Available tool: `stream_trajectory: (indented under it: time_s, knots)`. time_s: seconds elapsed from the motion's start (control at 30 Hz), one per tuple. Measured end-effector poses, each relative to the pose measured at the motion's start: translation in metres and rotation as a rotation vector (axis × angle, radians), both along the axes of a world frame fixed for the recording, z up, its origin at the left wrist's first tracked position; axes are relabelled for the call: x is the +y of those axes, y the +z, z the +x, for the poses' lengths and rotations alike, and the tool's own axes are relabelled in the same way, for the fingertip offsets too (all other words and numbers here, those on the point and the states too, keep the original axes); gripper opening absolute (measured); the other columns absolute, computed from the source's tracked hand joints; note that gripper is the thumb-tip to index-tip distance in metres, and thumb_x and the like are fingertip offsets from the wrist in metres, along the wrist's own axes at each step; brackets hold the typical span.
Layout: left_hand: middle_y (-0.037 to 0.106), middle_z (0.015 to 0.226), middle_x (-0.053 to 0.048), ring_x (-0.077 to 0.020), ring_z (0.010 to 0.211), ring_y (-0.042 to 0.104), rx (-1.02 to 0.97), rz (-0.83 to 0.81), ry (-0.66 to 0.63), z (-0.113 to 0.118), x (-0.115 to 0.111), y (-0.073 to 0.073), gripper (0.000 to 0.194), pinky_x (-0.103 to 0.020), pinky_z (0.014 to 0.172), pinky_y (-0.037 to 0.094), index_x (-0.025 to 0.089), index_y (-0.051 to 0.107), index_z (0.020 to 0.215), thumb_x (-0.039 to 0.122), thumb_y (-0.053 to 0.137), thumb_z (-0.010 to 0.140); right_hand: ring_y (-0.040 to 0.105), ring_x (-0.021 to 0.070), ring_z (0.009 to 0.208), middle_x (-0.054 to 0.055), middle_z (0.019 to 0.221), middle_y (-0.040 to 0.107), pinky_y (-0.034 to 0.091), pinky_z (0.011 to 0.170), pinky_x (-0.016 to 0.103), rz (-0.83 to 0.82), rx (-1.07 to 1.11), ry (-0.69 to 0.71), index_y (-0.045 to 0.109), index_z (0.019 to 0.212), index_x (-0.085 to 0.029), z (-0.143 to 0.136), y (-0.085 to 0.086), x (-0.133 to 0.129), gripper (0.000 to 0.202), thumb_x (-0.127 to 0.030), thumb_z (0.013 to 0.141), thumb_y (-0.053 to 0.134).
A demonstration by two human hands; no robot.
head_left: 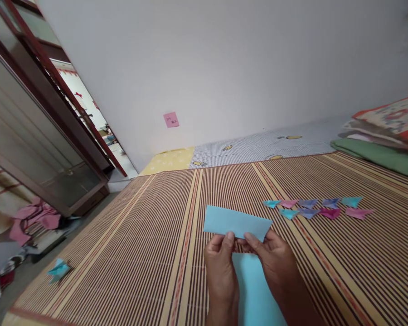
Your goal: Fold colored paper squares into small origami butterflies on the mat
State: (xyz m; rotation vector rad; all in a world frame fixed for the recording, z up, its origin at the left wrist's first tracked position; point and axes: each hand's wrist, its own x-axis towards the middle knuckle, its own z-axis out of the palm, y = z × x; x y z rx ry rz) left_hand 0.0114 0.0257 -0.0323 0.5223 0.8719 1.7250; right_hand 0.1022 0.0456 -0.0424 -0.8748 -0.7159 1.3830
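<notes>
A folded strip of light blue paper (236, 221) is held up above the striped mat, its long side running across my view. My left hand (221, 258) pinches its lower edge, thumb on the near face. Beside it, my right hand (272, 253) grips the same edge nearer the right end, thumb also in front. The fingers behind the paper are partly hidden. Below, between my wrists, lies a light blue sheet (256, 290), partly covered by my forearms.
Several small folded paper pieces (309, 213) in blue, pink and purple lie in two rows at right. Another blue folded piece (59, 270) sits near the left edge of the striped mat (149, 244). Folded cloths (384, 154) are stacked at far right; a pink note (171, 119) is on the wall.
</notes>
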Motion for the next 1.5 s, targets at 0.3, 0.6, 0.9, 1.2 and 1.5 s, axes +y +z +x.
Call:
stream_trajectory:
  time_s: [0.3, 0.6, 0.9, 1.2, 1.5]
  knots:
    - [0.074, 0.081, -0.004, -0.0125, 0.069, 0.067, -0.177, -0.039, 0.145, -0.020, 0.001, 0.012, 0.031, -0.022, 0.064, 0.053, 0.013, 0.075, 0.080, 0.027, 0.095, 0.060, 0.074, 0.0209, 0.065, 0.004, 0.072, 0.078, 0.060, 0.060, 0.029, -0.028, 0.009, -0.047, 0.073, 0.092, -0.016, 0.011, -0.008, 0.006, 0.045, -0.042, 0.061, 0.094]
    - [0.076, 0.086, -0.009, -0.0226, 0.087, 0.072, -0.077, 0.059, -0.038, -0.012, -0.005, 0.017, 0.032, -0.032, 0.079, 0.057, 0.013, 0.077, 0.084, 0.041, 0.087, 0.073, 0.072, 0.0205, 0.067, 0.006, 0.084, 0.079, 0.058, 0.065, 0.032, 0.041, 0.017, -0.072, 0.073, 0.097, -0.017, 0.002, -0.013, 0.009, 0.044, -0.042, 0.066, 0.091]
    - [0.076, 0.077, -0.007, -0.0186, 0.072, 0.070, -0.078, 0.033, -0.067, -0.017, -0.001, 0.018, 0.033, -0.031, 0.077, 0.055, 0.013, 0.076, 0.079, 0.040, 0.090, 0.068, 0.056, 0.0146, 0.052, 0.000, 0.055, 0.063, 0.045, 0.054, 0.027, 0.131, -0.278, 0.155, 0.069, 0.070, -0.017, 0.012, 0.001, 0.005, 0.039, -0.054, 0.079, 0.077]
    - [0.073, 0.071, -0.007, -0.0183, 0.066, 0.067, 0.015, 0.049, -0.175, -0.010, -0.006, 0.019, 0.027, -0.030, 0.069, 0.052, 0.012, 0.075, 0.078, 0.038, 0.081, 0.079, 0.055, 0.0149, 0.053, 0.000, 0.055, 0.062, 0.042, 0.054, 0.027, 0.159, -0.358, 0.196, 0.067, 0.064, -0.017, 0.017, -0.001, 0.010, 0.036, -0.049, 0.077, 0.078]
    - [0.065, 0.062, -0.002, -0.0169, 0.062, 0.063, 0.032, 0.026, -0.145, -0.003, -0.006, 0.021, 0.034, -0.029, 0.066, 0.050, 0.014, 0.067, 0.065, 0.041, 0.086, 0.072, 0.053, 0.0145, 0.052, -0.001, 0.053, 0.060, 0.042, 0.054, 0.028, 0.068, -0.339, 0.167, 0.065, 0.059, -0.018, 0.009, 0.008, -0.001, 0.030, -0.042, 0.071, 0.078]
